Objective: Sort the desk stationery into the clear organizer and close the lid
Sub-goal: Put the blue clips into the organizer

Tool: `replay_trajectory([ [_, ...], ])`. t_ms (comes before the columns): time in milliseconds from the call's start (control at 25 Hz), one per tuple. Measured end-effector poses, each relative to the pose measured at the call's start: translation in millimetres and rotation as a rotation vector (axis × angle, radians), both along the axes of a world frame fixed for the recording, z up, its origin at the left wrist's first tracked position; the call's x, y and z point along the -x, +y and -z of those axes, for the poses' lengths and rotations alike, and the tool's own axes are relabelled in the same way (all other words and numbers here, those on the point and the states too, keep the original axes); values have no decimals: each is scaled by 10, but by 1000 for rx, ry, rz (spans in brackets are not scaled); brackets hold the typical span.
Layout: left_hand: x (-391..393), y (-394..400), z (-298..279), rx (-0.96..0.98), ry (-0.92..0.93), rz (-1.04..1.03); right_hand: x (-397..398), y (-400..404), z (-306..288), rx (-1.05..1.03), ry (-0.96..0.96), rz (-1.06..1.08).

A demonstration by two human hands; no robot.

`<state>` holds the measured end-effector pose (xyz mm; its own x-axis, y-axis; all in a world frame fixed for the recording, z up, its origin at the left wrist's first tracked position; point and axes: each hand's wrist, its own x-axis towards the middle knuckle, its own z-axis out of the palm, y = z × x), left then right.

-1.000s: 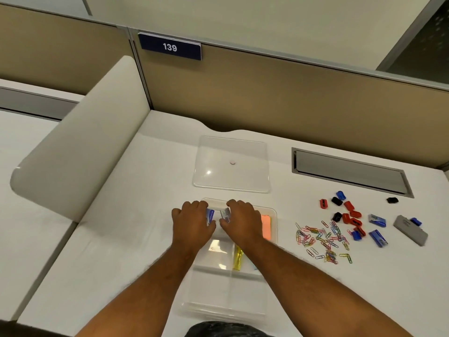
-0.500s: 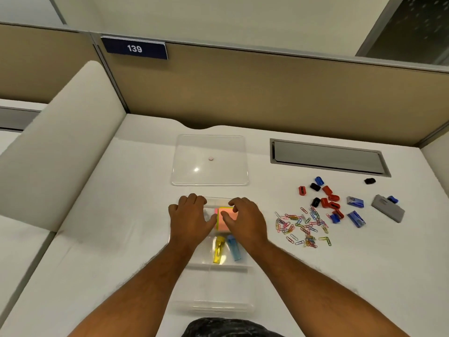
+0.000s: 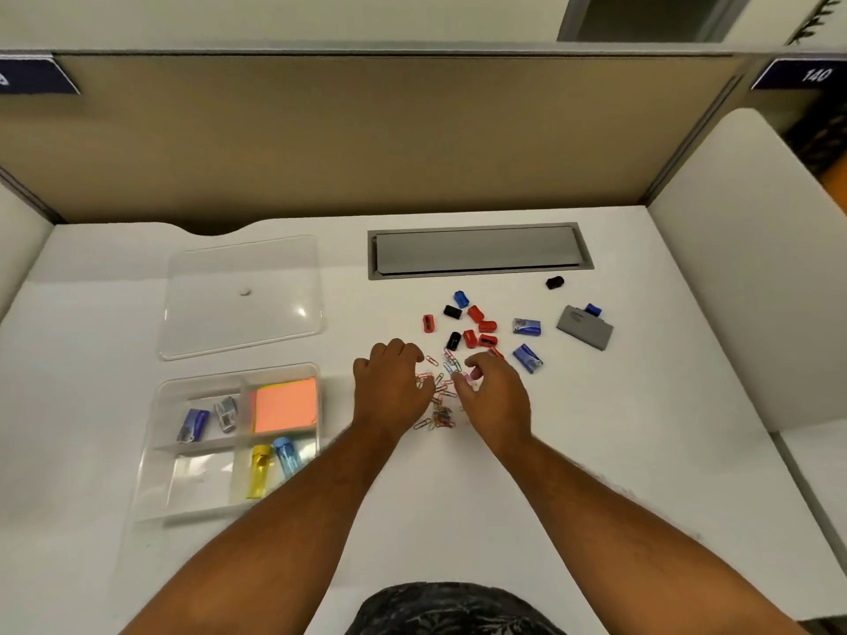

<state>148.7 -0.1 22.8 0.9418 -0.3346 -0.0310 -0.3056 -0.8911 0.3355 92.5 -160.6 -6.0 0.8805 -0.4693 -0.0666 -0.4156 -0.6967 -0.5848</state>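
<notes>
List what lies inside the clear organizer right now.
Inside the clear organizer: two staple boxes, orange sticky notes, yellow and blue highlighters. One compartment looks empty; nothing is covered.

Even overhead light, bright. Soft shadows under both arms on the desk. Small glare spot on the clear lid. Wide-angle bowing at edges; slight motion blur overall.

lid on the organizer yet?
No, the lid lies flat on the desk behind the open organizer, apart from it.
</notes>
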Motion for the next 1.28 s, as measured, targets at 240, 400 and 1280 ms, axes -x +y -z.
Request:
replay_trajectory([
  [240, -16, -1168, 123, -92, 114, 137, -14, -972, 174, -75, 67, 124],
  [400, -100, -1673, 250, -83, 153, 254, -91, -1421, 282, -89, 20, 142],
  [1280, -20, -1145, 295, -34, 163, -96, -57, -1155, 231, -196, 6, 86],
])
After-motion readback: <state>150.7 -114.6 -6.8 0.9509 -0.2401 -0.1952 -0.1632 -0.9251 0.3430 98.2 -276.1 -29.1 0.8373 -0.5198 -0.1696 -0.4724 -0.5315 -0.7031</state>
